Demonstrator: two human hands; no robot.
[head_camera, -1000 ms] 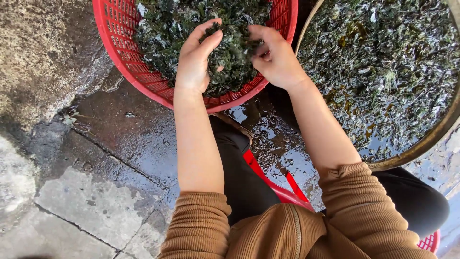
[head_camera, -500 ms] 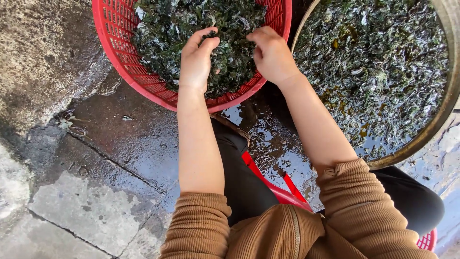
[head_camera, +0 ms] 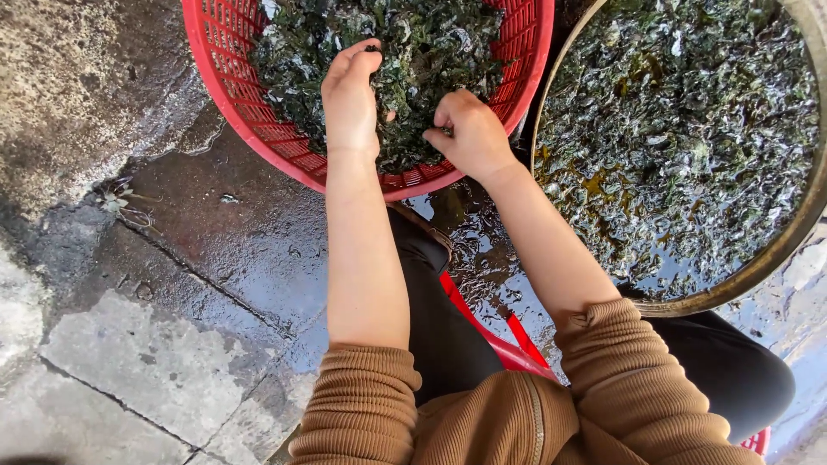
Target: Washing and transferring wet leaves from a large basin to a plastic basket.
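A red plastic basket (head_camera: pixel 226 96) full of wet dark green leaves (head_camera: pixel 422 43) stands on the ground in front of me. My left hand (head_camera: pixel 351 99) lies on the pile near the basket's front rim, fingers curled into the leaves. My right hand (head_camera: pixel 469 133) is beside it, fingers closed on a clump of the leaves. Both brown ribbed sleeves are pushed up to the elbows.
A large round metal basin (head_camera: pixel 780 250) holding more wet leaves in dark water sits to the right. Wet cracked concrete (head_camera: pixel 198 258) spreads to the left. A low red plastic stool (head_camera: pixel 504 344) shows between my knees.
Both hands have shifted down toward the basket's near rim. The right hand's fingers have closed tighter on leaves.
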